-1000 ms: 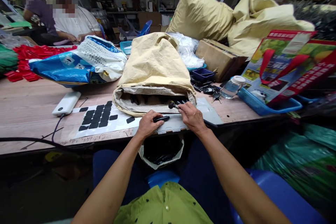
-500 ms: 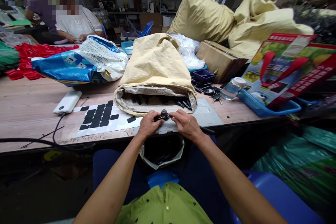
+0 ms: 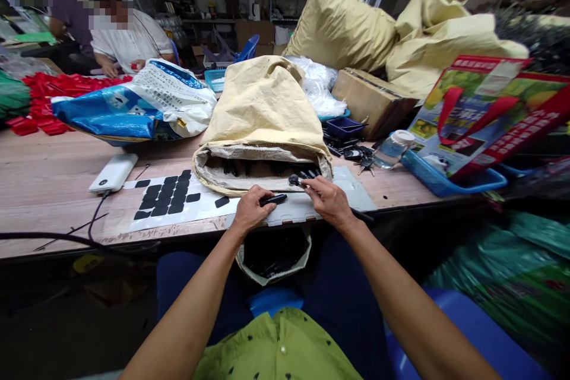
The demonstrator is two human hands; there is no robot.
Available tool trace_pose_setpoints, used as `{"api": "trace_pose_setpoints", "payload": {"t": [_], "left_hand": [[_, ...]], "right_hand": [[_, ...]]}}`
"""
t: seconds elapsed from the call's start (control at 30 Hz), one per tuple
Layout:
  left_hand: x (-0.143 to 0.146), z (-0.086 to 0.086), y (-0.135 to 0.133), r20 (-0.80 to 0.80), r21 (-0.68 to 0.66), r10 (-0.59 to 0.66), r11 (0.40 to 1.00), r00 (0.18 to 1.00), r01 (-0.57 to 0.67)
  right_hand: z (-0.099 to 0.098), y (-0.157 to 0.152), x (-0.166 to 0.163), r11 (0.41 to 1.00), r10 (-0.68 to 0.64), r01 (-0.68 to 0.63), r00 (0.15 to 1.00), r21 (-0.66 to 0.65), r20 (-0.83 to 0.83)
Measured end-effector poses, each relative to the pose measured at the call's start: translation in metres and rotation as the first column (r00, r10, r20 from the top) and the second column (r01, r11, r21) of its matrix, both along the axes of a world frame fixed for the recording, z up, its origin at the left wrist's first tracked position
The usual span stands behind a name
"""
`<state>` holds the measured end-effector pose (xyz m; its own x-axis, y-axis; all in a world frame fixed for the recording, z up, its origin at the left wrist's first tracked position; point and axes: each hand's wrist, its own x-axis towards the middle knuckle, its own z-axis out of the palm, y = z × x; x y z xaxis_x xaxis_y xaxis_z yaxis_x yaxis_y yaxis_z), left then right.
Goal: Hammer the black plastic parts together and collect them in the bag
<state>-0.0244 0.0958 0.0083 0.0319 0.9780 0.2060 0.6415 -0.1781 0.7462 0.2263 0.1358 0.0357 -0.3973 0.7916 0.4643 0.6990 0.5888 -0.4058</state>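
Down at the near edge of the tabletop (image 3: 53, 184), the left hand (image 3: 249, 209) is closed around a slim black piece (image 3: 274, 199) held level. Just beside it, the right hand (image 3: 328, 202) pinches a small round-headed black part (image 3: 294, 180) at the mouth of the open paper sack (image 3: 262, 113). A sheet of black pads (image 3: 167, 197) lies to the left.

ahead: sack (image 3: 262, 124) blocks | left: pad sheet (image 3: 167, 196), power bank (image 3: 113, 173) | far-left: bare table (image 3: 48, 184) | right: bottle (image 3: 392, 149)

Slim black stick (image 3: 274, 199) lying level; round-headed pin (image 3: 294, 180) just beside.
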Motion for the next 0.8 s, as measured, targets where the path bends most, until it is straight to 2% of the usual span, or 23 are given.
{"api": "trace_pose_setpoints", "payload": {"t": [0.17,0.37,0.8], "left_hand": [[-0.001,-0.002,0.001,0.020,0.009,0.002,1.000,1.000,-0.002],[-0.004,-0.006,0.003,0.022,0.012,-0.032,0.999,0.999,0.032],[-0.009,-0.008,0.003,0.023,0.023,-0.102,0.995,0.995,0.102]], "right_hand": [[-0.014,0.020,0.012,0.997,0.001,-0.013,0.989,0.079,0.150],[-0.031,0.026,0.013,0.989,-0.025,0.004,0.990,0.150,0.139],[-0.034,0.022,0.012,0.992,-0.054,0.037,0.989,0.119,0.140]]}}
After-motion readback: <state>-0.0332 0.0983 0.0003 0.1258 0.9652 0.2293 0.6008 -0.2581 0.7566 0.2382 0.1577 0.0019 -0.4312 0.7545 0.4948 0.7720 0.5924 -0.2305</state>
